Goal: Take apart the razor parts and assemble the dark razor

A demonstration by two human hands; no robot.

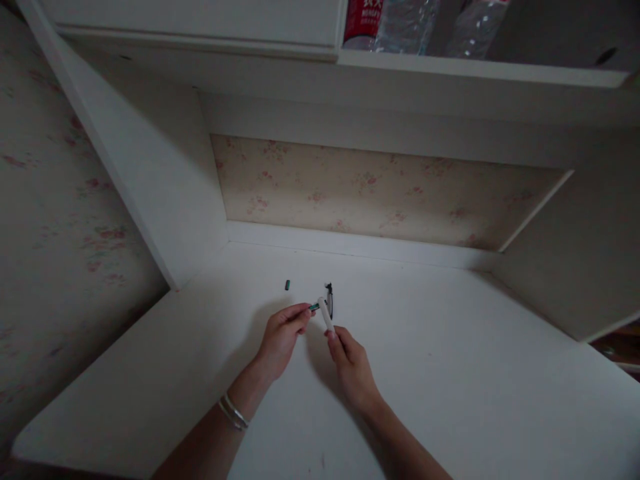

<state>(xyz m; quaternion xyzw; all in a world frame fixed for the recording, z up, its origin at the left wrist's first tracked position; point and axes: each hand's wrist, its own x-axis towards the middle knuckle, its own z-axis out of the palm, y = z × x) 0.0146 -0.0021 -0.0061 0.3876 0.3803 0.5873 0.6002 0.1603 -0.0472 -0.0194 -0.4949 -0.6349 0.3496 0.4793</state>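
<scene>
Head view. Nearest the camera, two bare forearms rise from the lower edge; the left wrist carries thin metal bangles. The left hand has its fingers pinched shut on a small green cylinder, apparently a battery, of which only the tip shows. The right hand has its fingers closed round the lower end of a slim, smooth white stick-shaped device, tilted up and left so that its free end nearly meets the battery. Both are held just above the table, a matt white surface, plain and flat. Just behind the device lies a small dark part; its form is too small to tell. A second green battery lies apart to the left. Behind, floral wallpaper. Overhead, a white shelf carries clear plastic bottles, one red-labelled.
</scene>
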